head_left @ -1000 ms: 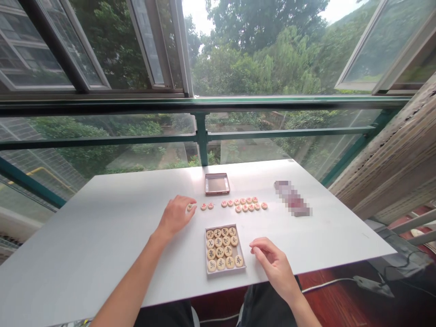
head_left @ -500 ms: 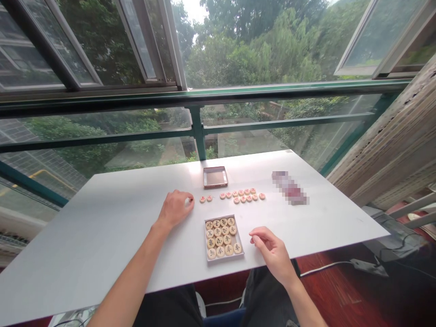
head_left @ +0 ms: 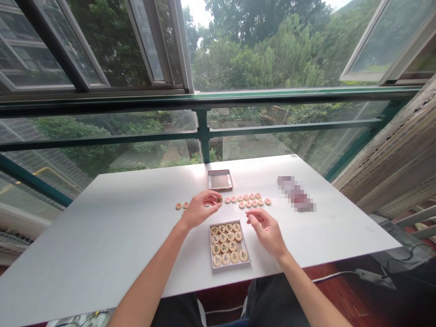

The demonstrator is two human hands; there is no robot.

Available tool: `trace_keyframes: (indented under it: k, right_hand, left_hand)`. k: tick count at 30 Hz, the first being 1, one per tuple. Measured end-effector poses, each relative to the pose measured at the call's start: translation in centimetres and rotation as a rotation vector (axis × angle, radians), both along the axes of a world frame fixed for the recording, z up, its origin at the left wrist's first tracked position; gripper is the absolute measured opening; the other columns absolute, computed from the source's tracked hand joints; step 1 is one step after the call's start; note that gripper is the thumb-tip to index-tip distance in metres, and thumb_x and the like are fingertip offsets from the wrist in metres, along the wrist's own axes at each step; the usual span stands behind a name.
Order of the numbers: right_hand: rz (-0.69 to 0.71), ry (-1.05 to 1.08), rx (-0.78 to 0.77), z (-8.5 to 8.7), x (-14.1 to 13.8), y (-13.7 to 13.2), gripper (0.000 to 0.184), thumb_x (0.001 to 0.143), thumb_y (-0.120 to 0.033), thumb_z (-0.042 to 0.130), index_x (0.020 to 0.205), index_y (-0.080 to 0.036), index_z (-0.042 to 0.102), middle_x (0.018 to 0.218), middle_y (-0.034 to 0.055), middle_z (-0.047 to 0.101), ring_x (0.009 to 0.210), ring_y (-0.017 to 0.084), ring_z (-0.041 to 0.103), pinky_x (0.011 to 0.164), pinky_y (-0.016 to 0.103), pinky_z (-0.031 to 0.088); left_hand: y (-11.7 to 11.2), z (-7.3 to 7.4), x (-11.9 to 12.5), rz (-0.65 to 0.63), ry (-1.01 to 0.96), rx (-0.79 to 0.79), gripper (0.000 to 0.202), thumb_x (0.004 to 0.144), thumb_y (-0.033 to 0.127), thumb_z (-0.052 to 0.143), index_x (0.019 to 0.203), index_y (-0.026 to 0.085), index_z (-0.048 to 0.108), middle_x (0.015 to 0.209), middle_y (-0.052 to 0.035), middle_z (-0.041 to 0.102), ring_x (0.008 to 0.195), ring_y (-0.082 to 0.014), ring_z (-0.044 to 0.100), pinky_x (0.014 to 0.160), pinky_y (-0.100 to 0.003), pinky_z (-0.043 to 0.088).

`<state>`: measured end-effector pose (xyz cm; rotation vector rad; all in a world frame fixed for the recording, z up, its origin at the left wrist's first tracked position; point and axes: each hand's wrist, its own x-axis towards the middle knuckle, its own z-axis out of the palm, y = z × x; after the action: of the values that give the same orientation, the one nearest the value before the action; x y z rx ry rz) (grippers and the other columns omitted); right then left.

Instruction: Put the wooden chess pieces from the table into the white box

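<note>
A shallow white box near the table's front edge holds several round wooden chess pieces with black characters. Behind it lies a row of red-marked pieces. My left hand hovers just behind the box, fingers pinched on a piece with a dark mark. My right hand is at the box's right rear corner, fingers curled together; I cannot make out anything in them. Two loose pieces lie on the white table to the left.
A small dark tin lid sits behind the row of pieces. A blurred flat object lies at the right rear of the table. Green window rails and glass stand behind the table; a cable runs along the floor at the right.
My left hand has moved right from the row's left end to just behind the box, now pinching a piece. My right hand has risen forward toward the box's rear corner.
</note>
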<state>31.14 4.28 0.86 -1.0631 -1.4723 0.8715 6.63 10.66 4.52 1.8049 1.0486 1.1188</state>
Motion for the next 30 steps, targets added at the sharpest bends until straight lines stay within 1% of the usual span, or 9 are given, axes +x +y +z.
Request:
trace_keyframes:
  k: [3, 6, 9, 11, 15, 19, 24, 28, 30]
  right_hand:
    - [-0.032, -0.087, 0.121, 1.0, -1.1, 3.1, 0.020, 0.096, -0.036, 0.057, 0.106, -0.021, 0.067, 0.101, 0.0078, 0.069, 0.088, 0.021, 0.067, 0.081, 0.036, 0.055]
    - [-0.030, -0.176, 0.227, 1.6, -2.1, 5.4, 0.020, 0.096, -0.031, 0.055, 0.111, -0.022, 0.066, 0.096, 0.0067, 0.068, 0.086, 0.020, 0.066, 0.077, 0.034, 0.055]
    - [-0.060, -0.232, 0.345, 1.1, -2.7, 6.2, 0.020, 0.095, -0.025, 0.054, 0.111, -0.024, 0.066, 0.092, 0.0055, 0.066, 0.081, 0.019, 0.065, 0.074, 0.034, 0.054]
    - [-0.057, -0.265, 0.389, 0.4, -2.8, 6.2, 0.021, 0.095, -0.023, 0.053, 0.111, -0.025, 0.066, 0.093, 0.0057, 0.066, 0.082, 0.020, 0.064, 0.073, 0.034, 0.054]
    - [0.008, -0.316, 0.404, -0.7, -2.6, 5.8, 0.023, 0.093, -0.019, 0.054, 0.111, -0.026, 0.065, 0.095, 0.0057, 0.067, 0.079, 0.019, 0.063, 0.072, 0.034, 0.055]
    - [0.063, -0.355, 0.379, -1.0, -2.8, 5.7, 0.018, 0.091, -0.018, 0.058, 0.105, -0.026, 0.065, 0.088, 0.0038, 0.066, 0.072, 0.018, 0.061, 0.069, 0.034, 0.054]
    - [0.039, -0.359, 0.327, -1.0, -3.2, 5.6, 0.009, 0.090, -0.021, 0.060, 0.098, -0.024, 0.063, 0.083, 0.0033, 0.065, 0.070, 0.018, 0.059, 0.065, 0.033, 0.051]
    - [0.058, -0.334, 0.296, -1.2, -3.1, 5.7, 0.013, 0.092, -0.024, 0.058, 0.104, -0.024, 0.063, 0.086, 0.0039, 0.068, 0.070, 0.018, 0.061, 0.064, 0.034, 0.051]
    - [0.063, -0.316, 0.282, -1.2, -3.0, 5.7, 0.016, 0.092, -0.024, 0.058, 0.107, -0.024, 0.063, 0.086, 0.0040, 0.069, 0.070, 0.018, 0.062, 0.064, 0.034, 0.051]
  left_hand:
    - [0.8, -0.9, 1.5, -0.052, -0.058, -0.062, 0.030, 0.080, 0.035, 0.075, 0.104, 0.017, 0.072, 0.103, -0.0092, 0.074, 0.093, -0.0214, 0.071, 0.087, -0.035, 0.059]
    - [1.4, -1.6, 2.3, -0.107, -0.181, -0.145, 0.036, 0.080, 0.036, 0.076, 0.111, 0.017, 0.070, 0.101, -0.0096, 0.075, 0.094, -0.0231, 0.072, 0.088, -0.037, 0.059]
    - [1.4, -2.7, 2.6, -0.129, -0.261, -0.211, 0.039, 0.082, 0.037, 0.075, 0.116, 0.018, 0.068, 0.102, -0.0096, 0.076, 0.093, -0.0238, 0.073, 0.084, -0.037, 0.059]
    - [1.3, -3.7, 2.6, -0.131, -0.295, -0.259, 0.038, 0.082, 0.037, 0.075, 0.115, 0.018, 0.068, 0.104, -0.0105, 0.076, 0.095, -0.0249, 0.073, 0.083, -0.036, 0.058]
    - [1.0, -4.9, 2.5, -0.172, -0.283, -0.345, 0.039, 0.084, 0.038, 0.074, 0.116, 0.017, 0.069, 0.106, -0.0129, 0.075, 0.093, -0.0255, 0.074, 0.082, -0.038, 0.058]
    - [0.8, -4.8, 2.5, -0.192, -0.288, -0.359, 0.040, 0.084, 0.039, 0.074, 0.116, 0.017, 0.069, 0.106, -0.0124, 0.076, 0.098, -0.0257, 0.072, 0.084, -0.038, 0.058]
    - [0.6, -4.8, 2.6, -0.156, -0.369, -0.378, 0.032, 0.081, 0.037, 0.077, 0.102, 0.017, 0.065, 0.097, -0.0095, 0.076, 0.094, -0.0237, 0.073, 0.083, -0.037, 0.059]
    - [0.6, -5.1, 2.7, -0.144, -0.386, -0.351, 0.032, 0.078, 0.038, 0.079, 0.099, 0.016, 0.068, 0.100, -0.0105, 0.076, 0.097, -0.0249, 0.072, 0.090, -0.039, 0.057]
    - [0.6, -5.1, 2.7, -0.140, -0.390, -0.348, 0.034, 0.077, 0.040, 0.079, 0.098, 0.015, 0.070, 0.101, -0.0113, 0.076, 0.097, -0.0257, 0.072, 0.089, -0.040, 0.058]
